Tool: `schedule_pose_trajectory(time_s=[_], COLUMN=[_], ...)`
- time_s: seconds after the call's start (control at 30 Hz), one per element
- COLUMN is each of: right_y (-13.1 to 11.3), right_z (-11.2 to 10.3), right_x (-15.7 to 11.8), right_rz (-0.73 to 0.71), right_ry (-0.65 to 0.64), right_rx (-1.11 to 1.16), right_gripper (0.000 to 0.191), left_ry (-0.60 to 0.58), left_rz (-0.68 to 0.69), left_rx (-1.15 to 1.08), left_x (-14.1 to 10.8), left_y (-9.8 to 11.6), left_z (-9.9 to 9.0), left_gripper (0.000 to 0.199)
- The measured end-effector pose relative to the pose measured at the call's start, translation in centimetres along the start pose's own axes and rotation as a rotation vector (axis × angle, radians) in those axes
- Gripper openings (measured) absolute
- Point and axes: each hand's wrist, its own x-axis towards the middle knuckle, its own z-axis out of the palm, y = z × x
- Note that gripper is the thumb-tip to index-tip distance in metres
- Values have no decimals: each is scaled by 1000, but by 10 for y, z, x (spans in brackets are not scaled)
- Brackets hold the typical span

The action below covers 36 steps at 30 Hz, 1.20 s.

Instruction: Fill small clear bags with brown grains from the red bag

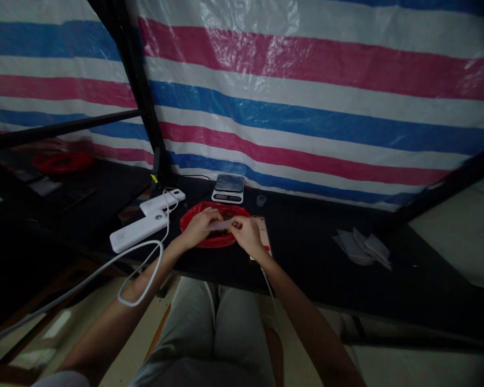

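Pinching small clear bag (221, 225) between left hand (199, 227) and right hand (246, 235) | above red bowl (213, 240) | scale (228, 188) behind

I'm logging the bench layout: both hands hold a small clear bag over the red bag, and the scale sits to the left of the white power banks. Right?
Not quite. In the head view the scale sits right of the white power banks, behind the red bag. The rest holds.

My forearms are bare to both hands, left hand (199, 226) and right hand (246, 235), with no sleeves showing. Near me, light grey trousers (213, 322) cover my legs.
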Motion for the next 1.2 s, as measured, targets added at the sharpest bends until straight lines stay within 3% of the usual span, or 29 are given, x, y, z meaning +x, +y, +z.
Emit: schedule_pose_trajectory(time_s=[0.23,0.37,0.47,0.6,0.7,0.93,1.2], right_y=[12,20,18,9,5,12,26], right_z=[7,12,12,8,6,5,12], right_x=[8,11,11,12,14,19,29], right_rz=[53,50,27,41,46,-17,4], right_ry=[-50,-48,-105,-68,-69,-195,-281], right_rx=[293,349,272,-6,-52,70,365], right_gripper=[18,22,17,18,18,17,25], left_ry=[47,60,24,-10,-20,-14,-14], left_rz=[-103,-130,-124,-123,-134,-112,-116], left_rx=[-230,-378,-403,-405,-405,-475,-442], left_x=[-1,-2,-3,-4,-2,-2,0], left_y=[-11,-17,-20,-21,-22,-24,-23], left_z=[7,14,18,17,16,17,15], left_gripper=[19,26,24,19,17,23,18])
